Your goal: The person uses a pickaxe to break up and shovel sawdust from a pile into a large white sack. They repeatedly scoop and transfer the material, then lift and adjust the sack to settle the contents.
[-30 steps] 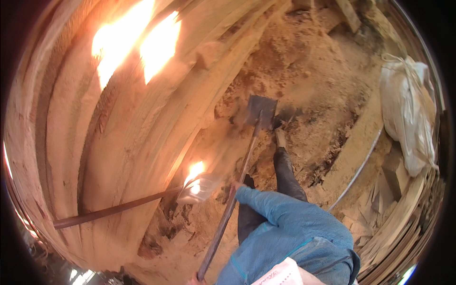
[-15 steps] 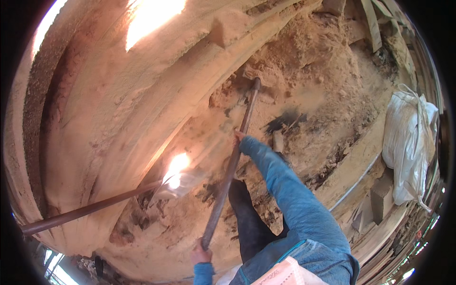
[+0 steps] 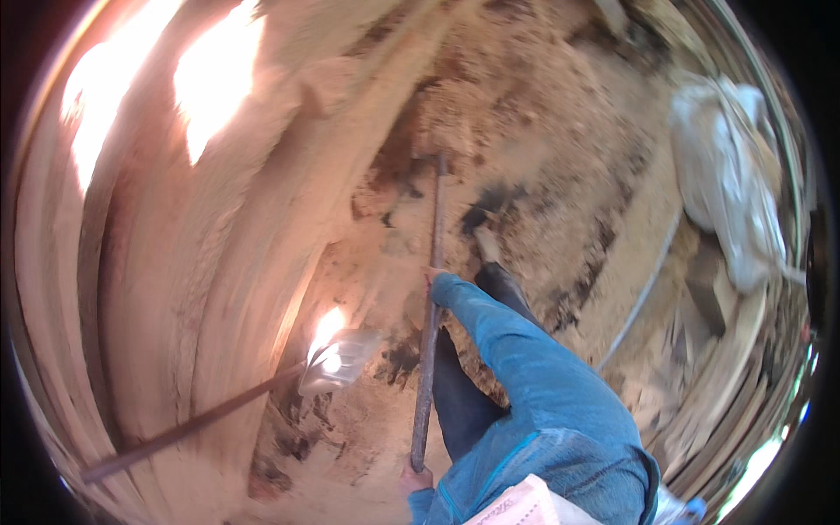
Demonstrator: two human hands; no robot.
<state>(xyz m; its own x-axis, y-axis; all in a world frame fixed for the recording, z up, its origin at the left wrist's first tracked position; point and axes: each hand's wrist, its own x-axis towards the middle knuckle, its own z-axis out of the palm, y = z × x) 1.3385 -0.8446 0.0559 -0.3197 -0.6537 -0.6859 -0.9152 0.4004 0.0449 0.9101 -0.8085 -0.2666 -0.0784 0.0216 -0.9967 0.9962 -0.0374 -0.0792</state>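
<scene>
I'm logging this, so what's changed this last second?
The shovel moved forward; its blade, bare before, is now hidden by loose brown debris. The left hand and right hand kept gripping it. The other shovel and white sack stayed put.

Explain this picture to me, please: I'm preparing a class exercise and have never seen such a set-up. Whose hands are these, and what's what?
There is no robot here: these are a person's two bare hands. A wide fisheye camera worn on the head looks down, so straight edges bend and the corners go dark. The blue sleeve is the wearer's own.

The right hand grips a long shaft partway along; the left hand holds its near end. The far end meets loose brown material on the ground, and no working head can be made out there.

To the left is a second long-handled tool with a flat metal blade. A white sack is at the right.
</scene>
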